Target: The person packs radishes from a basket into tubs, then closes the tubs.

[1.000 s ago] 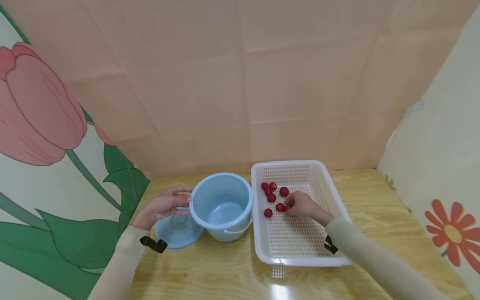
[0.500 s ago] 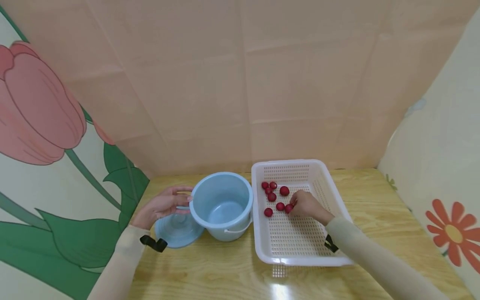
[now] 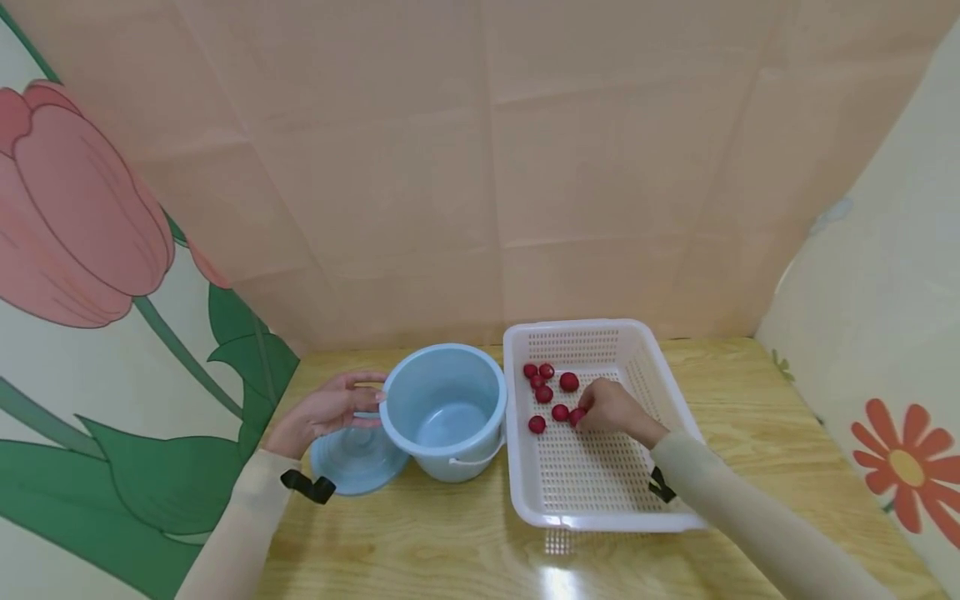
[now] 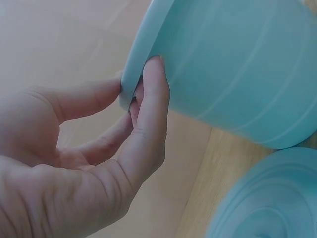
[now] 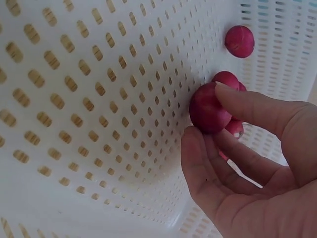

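My left hand (image 3: 330, 410) pinches the rim of a light blue bucket (image 3: 450, 469), thumb on one side and fingertips on the other, as the left wrist view shows. The bucket stands upright with nothing inside. Over the white perforated basket (image 3: 600, 523), my right hand (image 3: 611, 410) reaches in from the right. In the right wrist view its thumb and fingertips pinch a round red radish (image 5: 205, 110) close to the basket's bottom. Several other radishes (image 3: 543, 394) lie toward the basket's left side, one radish (image 5: 239, 41) apart from the rest in the right wrist view.
A round blue lid (image 3: 356, 473) lies on the wooden table (image 3: 420, 542), left of the bucket and partly below my left hand. The bucket's white handle (image 3: 480, 460) hangs down in front, near the basket. A beige-covered wall (image 3: 495, 208) rises behind the table.
My right fingers shift slightly at the same radish, showing more of it half a second ago and then closing over it. The left hand and bucket stay in place.
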`<state>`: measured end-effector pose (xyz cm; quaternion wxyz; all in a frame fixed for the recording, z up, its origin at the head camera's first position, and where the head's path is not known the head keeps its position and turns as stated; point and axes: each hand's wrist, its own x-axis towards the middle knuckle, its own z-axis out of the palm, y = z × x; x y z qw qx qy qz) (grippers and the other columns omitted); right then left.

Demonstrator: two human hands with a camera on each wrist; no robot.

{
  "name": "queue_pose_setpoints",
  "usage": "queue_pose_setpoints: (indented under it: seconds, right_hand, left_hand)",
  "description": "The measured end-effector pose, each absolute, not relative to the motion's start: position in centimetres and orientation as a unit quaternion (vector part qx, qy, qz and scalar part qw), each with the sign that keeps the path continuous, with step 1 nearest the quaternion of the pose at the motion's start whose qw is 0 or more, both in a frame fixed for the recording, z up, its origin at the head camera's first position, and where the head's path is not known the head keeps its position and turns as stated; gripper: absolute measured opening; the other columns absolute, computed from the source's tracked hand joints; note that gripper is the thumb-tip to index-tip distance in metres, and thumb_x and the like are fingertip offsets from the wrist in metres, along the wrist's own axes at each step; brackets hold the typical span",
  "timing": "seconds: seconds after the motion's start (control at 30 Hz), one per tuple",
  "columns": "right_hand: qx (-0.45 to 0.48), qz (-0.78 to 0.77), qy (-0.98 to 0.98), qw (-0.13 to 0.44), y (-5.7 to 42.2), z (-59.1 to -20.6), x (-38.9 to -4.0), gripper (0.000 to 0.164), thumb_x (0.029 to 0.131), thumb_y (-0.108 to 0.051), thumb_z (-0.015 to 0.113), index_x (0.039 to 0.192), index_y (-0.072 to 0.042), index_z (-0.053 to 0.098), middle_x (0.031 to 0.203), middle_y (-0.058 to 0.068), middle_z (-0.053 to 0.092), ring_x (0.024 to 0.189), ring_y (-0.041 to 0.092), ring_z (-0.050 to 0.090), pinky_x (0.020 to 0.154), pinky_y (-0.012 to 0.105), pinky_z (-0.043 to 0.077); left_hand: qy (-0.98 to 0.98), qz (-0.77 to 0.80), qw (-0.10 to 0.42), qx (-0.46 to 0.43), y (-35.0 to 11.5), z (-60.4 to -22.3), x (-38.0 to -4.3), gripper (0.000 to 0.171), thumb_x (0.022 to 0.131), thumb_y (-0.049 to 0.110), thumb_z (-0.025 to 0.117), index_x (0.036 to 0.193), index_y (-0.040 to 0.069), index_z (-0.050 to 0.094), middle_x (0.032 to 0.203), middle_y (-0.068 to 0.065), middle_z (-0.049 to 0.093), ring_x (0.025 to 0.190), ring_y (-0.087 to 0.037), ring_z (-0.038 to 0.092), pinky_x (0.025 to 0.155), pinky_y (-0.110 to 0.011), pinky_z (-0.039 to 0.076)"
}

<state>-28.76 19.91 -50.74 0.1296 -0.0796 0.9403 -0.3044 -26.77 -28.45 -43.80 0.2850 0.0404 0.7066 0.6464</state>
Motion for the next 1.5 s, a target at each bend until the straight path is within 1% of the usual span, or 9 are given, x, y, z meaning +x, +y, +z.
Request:
queue_pose_setpoints:
  seconds: [0.2,0.27,0.4,0.47,0.63,0.77,1.0,1.23,1.5]
  right_hand:
    - [-0.089,-0.307,0.939,0.123,19.8,-50.8,-28.9,0.03,0.072,-0.009,0.089,0.095,0.001,0.074,0.089,0.01,0.074,0.083,0.022,0.065,0.072,0.033,0.055]
    - [-0.093,-0.31,0.938,0.123,19.8,-50.9,-29.0,0.03,0.074,-0.009,0.089,0.097,0.001,0.073,0.089,0.01,0.073,0.083,0.021,0.064,0.071,0.033,0.055]
    - [-0.088,-0.315,0.935,0.133,19.7,-51.1,-29.2,0.022,0.076,-0.009,0.089,0.092,-0.002,0.076,0.083,0.007,0.071,0.081,0.021,0.06,0.069,0.031,0.051]
    - [-0.087,-0.312,0.937,0.133,19.7,-51.3,-29.2,0.028,0.074,-0.009,0.091,0.096,-0.002,0.076,0.085,0.007,0.072,0.083,0.021,0.062,0.071,0.032,0.053]
    - [-0.099,-0.307,0.938,0.128,19.7,-51.4,-29.2,0.048,0.069,-0.007,0.093,0.11,0.002,0.071,0.1,0.013,0.074,0.092,0.024,0.067,0.086,0.043,0.059]
    - [-0.112,-0.306,0.937,0.126,19.6,-51.2,-29.0,0.049,0.068,-0.003,0.093,0.111,0.001,0.07,0.105,0.017,0.073,0.096,0.027,0.067,0.092,0.049,0.058]
    - [-0.116,-0.306,0.936,0.127,19.5,-51.1,-28.9,0.031,0.07,-0.001,0.092,0.095,-0.005,0.075,0.093,0.007,0.072,0.087,0.021,0.061,0.082,0.039,0.054]
    - [-0.124,-0.312,0.936,0.108,19.7,-50.4,-29.2,0.028,0.072,-0.006,0.089,0.098,-0.003,0.078,0.092,0.008,0.075,0.083,0.019,0.062,0.071,0.03,0.051]
    - [-0.142,-0.355,0.922,0.058,20.4,-48.3,-29.7,0.032,0.079,-0.011,0.091,0.106,0.0,0.078,0.102,0.015,0.079,0.084,0.018,0.074,0.071,0.031,0.06]
  left_hand:
    - [0.709,0.644,0.285,0.038,-28.5,-43.6,-26.7,0.058,0.106,0.012,0.063,0.157,0.0,0.039,0.123,-0.008,0.075,0.111,-0.02,0.074,0.092,-0.04,0.064]
    - [0.71,0.643,0.284,0.037,-28.5,-43.6,-26.7,0.059,0.105,0.013,0.064,0.157,0.001,0.039,0.124,-0.009,0.075,0.109,-0.019,0.075,0.092,-0.04,0.064]
    - [0.712,0.642,0.282,0.036,-28.5,-43.6,-26.6,0.06,0.105,0.014,0.065,0.157,0.002,0.04,0.125,-0.01,0.074,0.108,-0.021,0.075,0.091,-0.04,0.064]
    - [0.712,0.642,0.282,0.037,-28.5,-43.6,-26.6,0.06,0.105,0.015,0.065,0.157,0.002,0.04,0.125,-0.01,0.074,0.108,-0.022,0.075,0.091,-0.04,0.064]
    - [0.71,0.644,0.283,0.038,-28.6,-43.6,-26.6,0.06,0.105,0.015,0.065,0.157,0.002,0.04,0.124,-0.009,0.075,0.109,-0.023,0.076,0.09,-0.038,0.065]
    - [0.711,0.643,0.281,0.037,-28.6,-43.7,-26.6,0.06,0.105,0.015,0.065,0.157,0.002,0.04,0.126,-0.011,0.074,0.111,-0.024,0.075,0.09,-0.038,0.065]
    - [0.717,0.639,0.275,0.036,-28.6,-44.0,-26.6,0.058,0.105,0.015,0.066,0.156,0.003,0.042,0.128,-0.012,0.074,0.113,-0.026,0.075,0.091,-0.04,0.064]
    - [0.72,0.639,0.27,0.027,-28.5,-43.8,-26.4,0.057,0.103,0.016,0.068,0.154,0.005,0.046,0.126,-0.011,0.074,0.111,-0.026,0.075,0.093,-0.041,0.064]
    - [0.718,0.639,0.274,0.027,-28.4,-43.8,-26.6,0.061,0.103,0.017,0.068,0.156,0.003,0.041,0.125,-0.01,0.074,0.111,-0.025,0.075,0.092,-0.041,0.064]
